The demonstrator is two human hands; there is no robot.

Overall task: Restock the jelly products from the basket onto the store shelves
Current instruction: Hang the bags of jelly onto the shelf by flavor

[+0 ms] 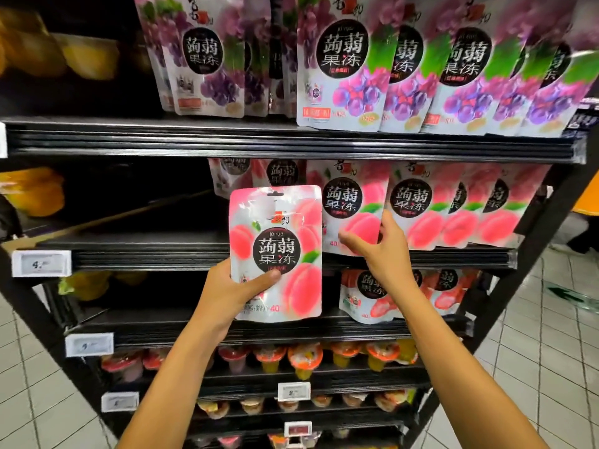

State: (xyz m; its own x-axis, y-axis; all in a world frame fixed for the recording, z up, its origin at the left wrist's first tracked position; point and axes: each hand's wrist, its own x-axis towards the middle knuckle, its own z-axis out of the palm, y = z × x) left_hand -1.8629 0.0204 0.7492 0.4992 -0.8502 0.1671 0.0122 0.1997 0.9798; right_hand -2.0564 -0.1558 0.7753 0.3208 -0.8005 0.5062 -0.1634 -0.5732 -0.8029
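Step in hand: shelving one pouch, middle tier.

Our left hand grips a flat pink-and-white glossy plastic peach jelly pouch at its lower left corner, with the thumb across the front. The pouch is upright with its label towards us. It hangs in front of the black metal middle shelf, not yet on it.

Our right hand pinches the front shelf pouch of the leftmost peach row, fingers on its face and thumb tucked round its right edge. We judge it is steadying or tilting that row to make room.

Purple grape pouches fill the tier above. The basket is not in view.

Next move, our estimate: lift the held pouch over the shelf lip and seat it upright with the peach row, or in the dark gap just left of it. Release only once the base sits flat, since these pouches look prone to tipping.
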